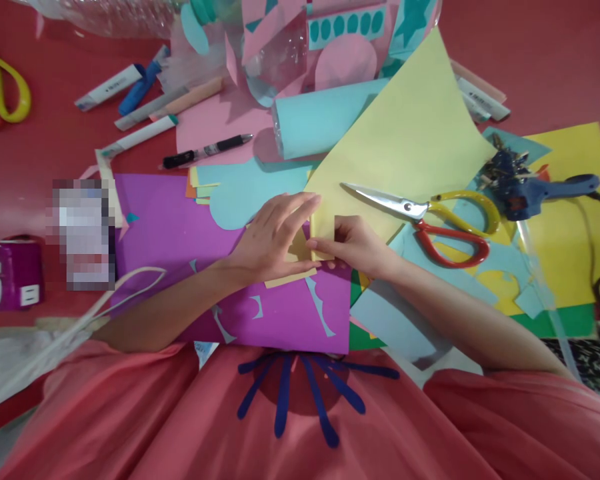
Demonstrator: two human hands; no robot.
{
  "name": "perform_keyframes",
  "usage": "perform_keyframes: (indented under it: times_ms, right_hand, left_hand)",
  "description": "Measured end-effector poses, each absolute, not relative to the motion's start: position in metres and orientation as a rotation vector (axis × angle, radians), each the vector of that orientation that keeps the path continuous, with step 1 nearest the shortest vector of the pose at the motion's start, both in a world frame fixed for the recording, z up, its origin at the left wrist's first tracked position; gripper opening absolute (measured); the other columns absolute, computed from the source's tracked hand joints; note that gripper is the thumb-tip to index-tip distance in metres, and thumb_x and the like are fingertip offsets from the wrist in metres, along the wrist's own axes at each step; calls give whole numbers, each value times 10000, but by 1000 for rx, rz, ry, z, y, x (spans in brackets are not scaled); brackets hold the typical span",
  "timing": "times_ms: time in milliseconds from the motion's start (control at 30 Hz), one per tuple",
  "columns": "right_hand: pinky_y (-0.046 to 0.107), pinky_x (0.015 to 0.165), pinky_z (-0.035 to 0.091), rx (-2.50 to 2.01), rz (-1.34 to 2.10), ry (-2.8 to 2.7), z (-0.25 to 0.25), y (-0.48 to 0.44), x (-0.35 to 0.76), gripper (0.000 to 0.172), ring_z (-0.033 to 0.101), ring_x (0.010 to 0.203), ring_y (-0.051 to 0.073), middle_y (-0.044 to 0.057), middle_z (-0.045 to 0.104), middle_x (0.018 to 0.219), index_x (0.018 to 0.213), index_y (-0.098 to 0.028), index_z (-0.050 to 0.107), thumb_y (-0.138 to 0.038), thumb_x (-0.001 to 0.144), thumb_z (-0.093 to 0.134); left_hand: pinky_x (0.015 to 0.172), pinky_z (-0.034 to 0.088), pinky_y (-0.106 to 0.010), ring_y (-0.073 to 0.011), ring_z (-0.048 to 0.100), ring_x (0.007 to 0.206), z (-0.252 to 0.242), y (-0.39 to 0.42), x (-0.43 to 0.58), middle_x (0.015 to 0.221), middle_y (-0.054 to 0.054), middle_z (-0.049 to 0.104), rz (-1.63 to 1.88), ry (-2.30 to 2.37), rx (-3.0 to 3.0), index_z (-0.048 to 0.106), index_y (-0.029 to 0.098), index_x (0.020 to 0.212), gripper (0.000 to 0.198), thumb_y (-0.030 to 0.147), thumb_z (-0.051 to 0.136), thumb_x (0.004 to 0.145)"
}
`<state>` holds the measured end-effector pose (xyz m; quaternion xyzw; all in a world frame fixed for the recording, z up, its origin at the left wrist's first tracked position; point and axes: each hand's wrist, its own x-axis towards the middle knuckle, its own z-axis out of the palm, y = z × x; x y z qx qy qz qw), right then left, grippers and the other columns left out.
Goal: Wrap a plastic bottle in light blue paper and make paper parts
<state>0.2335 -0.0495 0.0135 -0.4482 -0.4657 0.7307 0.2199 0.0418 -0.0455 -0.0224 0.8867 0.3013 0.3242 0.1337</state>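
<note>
A small piece of folded pale yellow paper (323, 225) is between my two hands, over a purple sheet (150, 227). My left hand (273, 243) spans it, fingertips at its far edge and thumb at its near edge. From the right, my right hand (360, 248) pinches the same piece, its thumb lying across the fold. Part of the paper is hidden behind my left fingers. Just beyond my right hand, scissors (415, 210) with one yellow and one red handle rest on a large pale yellow sheet (405, 127).
A blue glue gun (525, 183) lies on the right among paper scraps. Light blue wrapped cylinder (325, 120), black pen (207, 151) and several markers (140, 136) lie farther back. On the left are a blurred-out object (84, 233), a purple device (13, 273) and a white cable (95, 293).
</note>
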Motion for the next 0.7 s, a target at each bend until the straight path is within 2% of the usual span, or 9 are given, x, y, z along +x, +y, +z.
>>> perform_keyframes:
  times_ms: [300,433,700]
  right_hand:
    - [198,399,317,-1218,2049,-1436,18,-47,237,440,434,397,38,-48,541,448,624,-172,490,-538,763,691]
    - [202,424,336,-1200,2070,-1423,20,-46,238,443,442,407,42,-55,531,439,626,-172,491,-544,770,683]
    - [203,389,300,-1206,1994,-1407,17,-47,236,483,397,345,36,-51,516,391,598,-177,494,-592,779,661]
  left_hand:
    - [1036,462,-468,-305,504,1284,-23,-44,41,1400,-185,492,961,859,2543,133,215,1535,987,671,604,797]
    - [1037,458,-489,-310,526,1260,-22,-43,40,1380,-187,519,940,858,2545,106,227,1531,1004,635,643,787]
    - [1031,460,-494,-308,537,1250,-25,-42,39,1385,-168,521,973,889,2503,107,263,1532,992,652,631,786]
